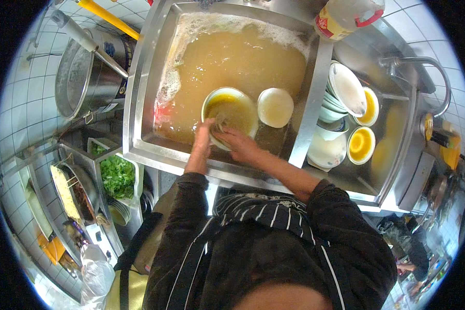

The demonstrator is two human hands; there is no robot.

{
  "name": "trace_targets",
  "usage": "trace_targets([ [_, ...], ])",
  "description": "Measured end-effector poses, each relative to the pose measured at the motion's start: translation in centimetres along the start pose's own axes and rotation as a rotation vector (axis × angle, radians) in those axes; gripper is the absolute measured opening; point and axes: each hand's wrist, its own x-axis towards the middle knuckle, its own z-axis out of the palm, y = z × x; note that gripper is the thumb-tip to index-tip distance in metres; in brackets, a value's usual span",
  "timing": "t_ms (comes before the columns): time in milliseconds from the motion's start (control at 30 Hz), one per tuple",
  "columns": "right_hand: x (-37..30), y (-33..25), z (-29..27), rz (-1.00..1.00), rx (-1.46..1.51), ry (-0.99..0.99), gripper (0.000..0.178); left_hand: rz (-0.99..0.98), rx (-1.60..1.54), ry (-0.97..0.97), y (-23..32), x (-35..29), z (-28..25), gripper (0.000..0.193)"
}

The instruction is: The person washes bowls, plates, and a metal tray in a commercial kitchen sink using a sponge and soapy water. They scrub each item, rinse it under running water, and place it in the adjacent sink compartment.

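Note:
A large white bowl point(250, 109) with a yellow inside sits in the murky water near the front of the left sink basin. My left hand point(205, 132) is closed at the bowl's near-left rim. Over the near side of the bowl, my right hand point(238, 142) has its fingers closed together, reaching inward from the rim. A small greyish thing shows at the fingertips of both hands; its kind is too unclear to tell. Just right of the bowl floats a smaller pale round bowl point(275, 107), touched by neither hand.
The steel basin point(145, 93) holds brown, foamy water. In the right basin stand stacked bowls point(346, 85) and yellow bowls point(361, 145) beneath a curved faucet point(439, 67). A plastic jug point(346, 20) stands behind. At left are a metal pot point(80, 72) and chopped greens point(118, 176).

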Motion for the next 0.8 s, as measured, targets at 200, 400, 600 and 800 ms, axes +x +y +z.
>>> trace_targets([
  [200, 0.8, 0.4, -0.3, 0.288, -0.102, -0.29, 0.046, 0.153, 0.007, 0.238, -1.3, -0.1, 1.5, 0.043],
  [400, 0.9, -1.1, -0.7, -0.001, 0.056, 0.003, 0.048, 0.036, -0.1, 0.003, -1.1, 0.4, 0.8, 0.047],
  [600, 1.1, 1.2, -1.1, 0.369, 0.054, -0.38, 0.06, 0.034, -0.028, 0.117, -1.8, 1.6, 1.5, 0.049],
  [800, -0.2, 2.0, 1.4, 0.012, 0.037, -0.077, 0.058, -0.071, -0.007, -0.049, -3.5, 4.4, 0.8, 0.053],
])
